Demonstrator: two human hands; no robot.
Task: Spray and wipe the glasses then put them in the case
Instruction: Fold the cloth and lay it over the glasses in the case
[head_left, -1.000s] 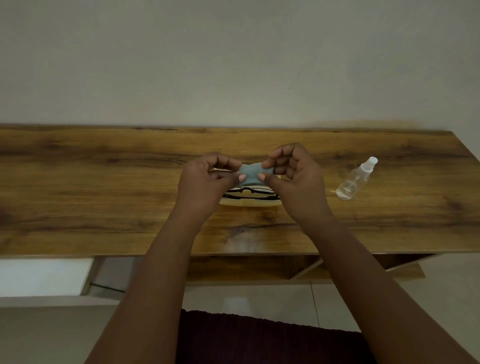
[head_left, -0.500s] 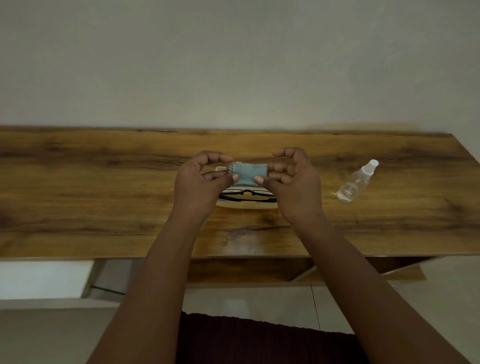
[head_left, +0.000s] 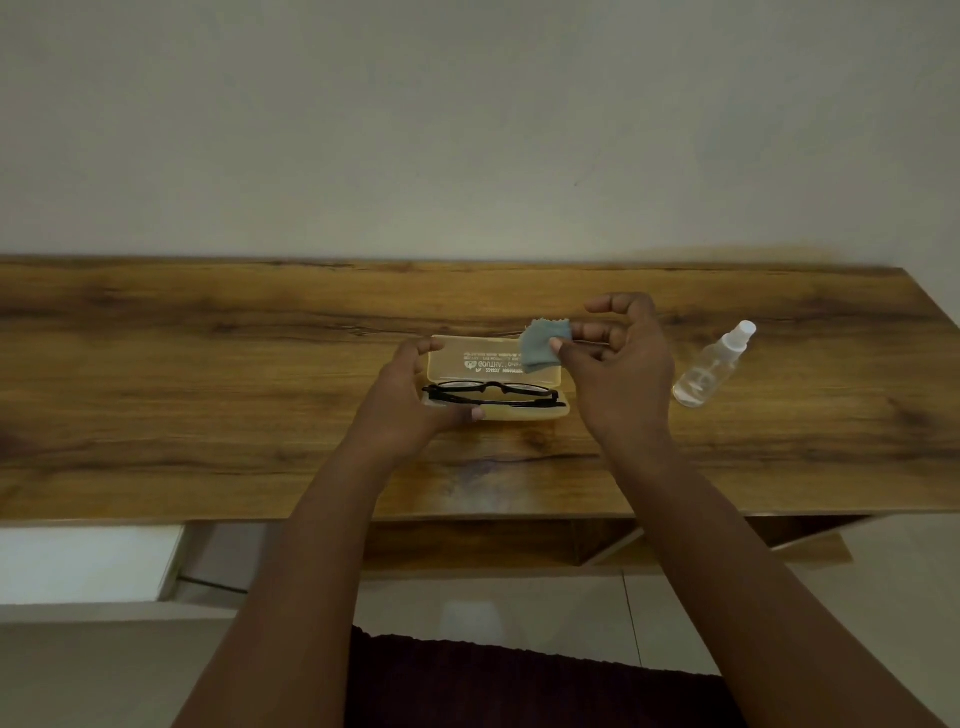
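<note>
A yellow translucent glasses case (head_left: 519, 413) lies open in the middle of the wooden table (head_left: 208, 364), its lid (head_left: 467, 358) raised at the back. Folded black glasses (head_left: 493, 392) lie inside the case. My left hand (head_left: 410, 400) grips the case's left end, fingers on the lid and thumb along the front edge. My right hand (head_left: 618, 358) hovers above the case's right end and pinches a small folded blue-grey cloth (head_left: 540, 345) between thumb and fingers. A clear spray bottle (head_left: 711, 366) with a white cap lies on its side to the right.
The table backs onto a pale wall (head_left: 467, 130). Below its front edge there is a lower wooden shelf (head_left: 519, 545) and a white block (head_left: 88, 561) at the left. Tiled floor (head_left: 545, 618) shows underneath.
My left hand let go of the cloth and dropped onto the case's left end. My right hand carried the cloth a little to the right, uncovering the lid and glasses.
</note>
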